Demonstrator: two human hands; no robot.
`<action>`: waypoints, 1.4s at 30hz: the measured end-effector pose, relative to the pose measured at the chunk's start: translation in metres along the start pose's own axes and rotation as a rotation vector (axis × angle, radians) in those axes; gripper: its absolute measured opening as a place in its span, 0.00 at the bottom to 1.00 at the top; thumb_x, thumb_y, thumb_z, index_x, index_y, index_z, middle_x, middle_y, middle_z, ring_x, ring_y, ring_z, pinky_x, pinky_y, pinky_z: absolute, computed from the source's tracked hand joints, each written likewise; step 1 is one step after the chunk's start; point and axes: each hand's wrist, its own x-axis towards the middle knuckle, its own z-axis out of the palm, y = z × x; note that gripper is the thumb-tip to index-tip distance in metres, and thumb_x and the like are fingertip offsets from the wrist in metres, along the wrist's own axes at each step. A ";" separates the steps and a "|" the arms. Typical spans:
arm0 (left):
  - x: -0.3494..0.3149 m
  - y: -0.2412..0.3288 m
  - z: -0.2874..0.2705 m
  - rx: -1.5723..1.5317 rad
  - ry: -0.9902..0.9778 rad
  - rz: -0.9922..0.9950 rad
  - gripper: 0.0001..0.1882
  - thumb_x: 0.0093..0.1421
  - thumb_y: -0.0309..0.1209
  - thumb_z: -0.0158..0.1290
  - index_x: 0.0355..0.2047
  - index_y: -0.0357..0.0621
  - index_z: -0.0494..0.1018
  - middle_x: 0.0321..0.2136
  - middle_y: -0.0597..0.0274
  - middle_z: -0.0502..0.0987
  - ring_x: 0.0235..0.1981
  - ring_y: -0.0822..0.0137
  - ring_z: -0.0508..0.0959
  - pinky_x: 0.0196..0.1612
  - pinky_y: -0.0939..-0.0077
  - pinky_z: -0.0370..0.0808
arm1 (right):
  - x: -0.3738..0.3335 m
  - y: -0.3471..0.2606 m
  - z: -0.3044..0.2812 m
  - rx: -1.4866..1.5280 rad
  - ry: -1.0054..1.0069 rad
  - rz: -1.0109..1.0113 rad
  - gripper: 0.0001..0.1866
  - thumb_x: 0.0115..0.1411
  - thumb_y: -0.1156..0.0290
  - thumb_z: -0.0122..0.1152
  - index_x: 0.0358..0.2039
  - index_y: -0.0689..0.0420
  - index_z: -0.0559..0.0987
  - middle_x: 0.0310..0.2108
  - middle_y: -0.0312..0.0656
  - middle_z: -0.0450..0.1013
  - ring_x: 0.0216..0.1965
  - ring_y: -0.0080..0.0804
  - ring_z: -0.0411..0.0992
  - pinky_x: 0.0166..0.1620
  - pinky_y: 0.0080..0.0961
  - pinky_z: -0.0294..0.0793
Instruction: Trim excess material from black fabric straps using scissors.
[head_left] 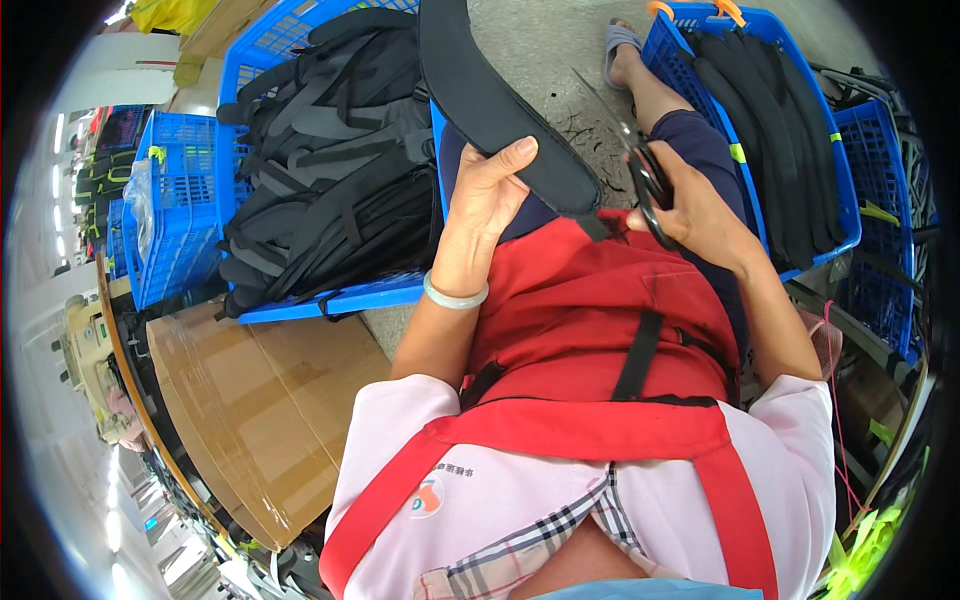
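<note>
My left hand (492, 178) grips a long, curved black padded strap (490, 95), thumb on top, near the strap's lower end. A short piece of black webbing (594, 227) sticks out of that end, above the red apron (590, 310) on my lap. In my right hand (690, 205) is a pair of scissors (640, 165) with black handles. My fingers are wrapped round the handles, and the blades point up and to the left, beside the strap but apart from it.
At left, a blue crate (350, 304) holds many black padded straps. Another blue crate (853, 215) at right has similar strips. A cardboard box (260, 400) stands below the left crate. Dark scraps (585, 135) litter the floor. A sewing machine (88, 340) is at far left.
</note>
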 end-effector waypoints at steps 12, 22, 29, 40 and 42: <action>-0.001 -0.008 0.003 0.082 -0.139 0.047 0.13 0.51 0.14 0.59 0.36 0.41 0.77 0.33 0.61 0.80 0.36 0.67 0.80 0.44 0.72 0.77 | -0.007 -0.011 0.007 -0.246 -0.127 0.009 0.33 0.47 0.48 0.71 0.38 0.62 0.66 0.22 0.47 0.66 0.23 0.46 0.67 0.29 0.36 0.67; 0.002 0.003 0.005 -0.068 0.015 0.002 0.09 0.54 0.18 0.59 0.36 0.42 0.76 0.34 0.63 0.79 0.38 0.68 0.79 0.45 0.71 0.77 | -0.005 -0.003 0.016 -0.133 -0.056 -0.002 0.22 0.54 0.59 0.68 0.34 0.64 0.68 0.20 0.51 0.66 0.22 0.45 0.56 0.27 0.34 0.66; 0.002 0.001 0.004 0.012 -0.024 0.029 0.10 0.53 0.16 0.59 0.35 0.41 0.76 0.32 0.62 0.79 0.34 0.67 0.80 0.42 0.71 0.78 | 0.002 0.019 0.009 -0.273 -0.034 -0.116 0.17 0.56 0.72 0.62 0.40 0.63 0.65 0.26 0.56 0.71 0.32 0.59 0.70 0.33 0.40 0.69; 0.002 -0.004 0.008 0.019 0.014 0.103 0.13 0.52 0.15 0.59 0.38 0.42 0.77 0.36 0.60 0.80 0.38 0.67 0.80 0.45 0.70 0.77 | 0.017 0.010 0.019 -0.245 -0.051 -0.089 0.22 0.51 0.73 0.64 0.40 0.62 0.62 0.33 0.56 0.72 0.38 0.60 0.71 0.39 0.46 0.69; 0.002 -0.003 0.008 0.020 0.003 0.095 0.13 0.52 0.15 0.59 0.37 0.42 0.77 0.36 0.60 0.80 0.38 0.66 0.80 0.45 0.70 0.78 | 0.018 0.007 0.019 -0.252 -0.050 -0.107 0.22 0.51 0.73 0.64 0.40 0.62 0.62 0.33 0.57 0.72 0.38 0.60 0.71 0.39 0.46 0.69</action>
